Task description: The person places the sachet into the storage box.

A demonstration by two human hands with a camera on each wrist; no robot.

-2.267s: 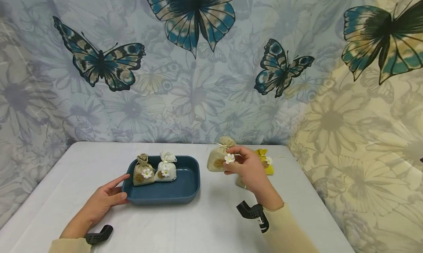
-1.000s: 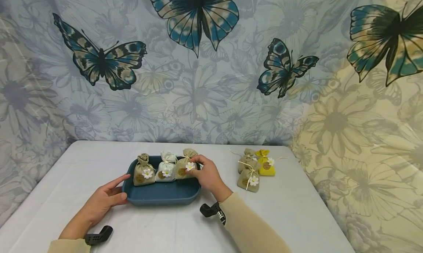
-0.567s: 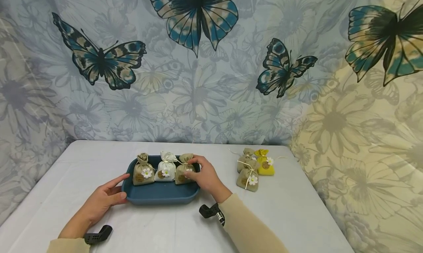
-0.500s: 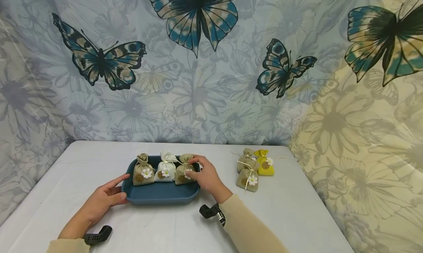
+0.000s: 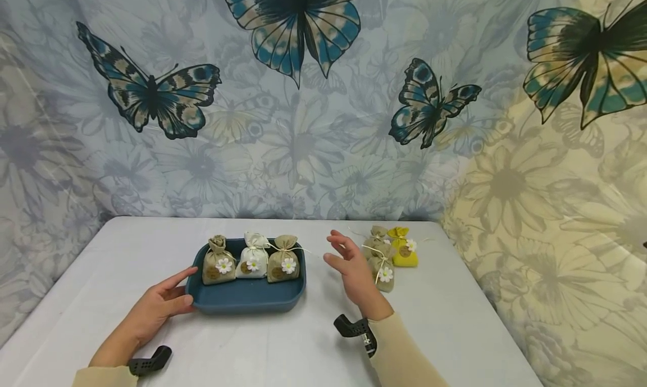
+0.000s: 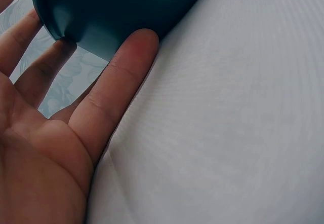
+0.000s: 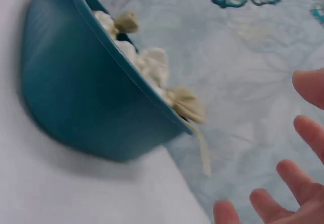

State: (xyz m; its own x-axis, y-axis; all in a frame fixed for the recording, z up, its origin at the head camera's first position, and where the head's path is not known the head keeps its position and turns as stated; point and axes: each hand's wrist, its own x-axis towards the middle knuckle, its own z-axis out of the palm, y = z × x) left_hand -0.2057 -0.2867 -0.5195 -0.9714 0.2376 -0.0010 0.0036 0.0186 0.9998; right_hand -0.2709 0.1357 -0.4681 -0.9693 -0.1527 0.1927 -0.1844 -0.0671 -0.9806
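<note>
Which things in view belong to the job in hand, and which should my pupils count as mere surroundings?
Part of the job:
blue tray, touched by the left hand
left tan pouch, white pouch and right tan pouch, inside it
right hand, empty
probably yellow pouch, front tan pouch and back tan pouch

Surroundings:
table
butterfly backdrop
left wrist camera
right wrist camera

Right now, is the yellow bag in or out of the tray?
Out: the yellow bag rests on the table, beyond the right hand, apart from the tray.

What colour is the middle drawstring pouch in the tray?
The middle drawstring pouch is white, seen best in the head view.
</note>
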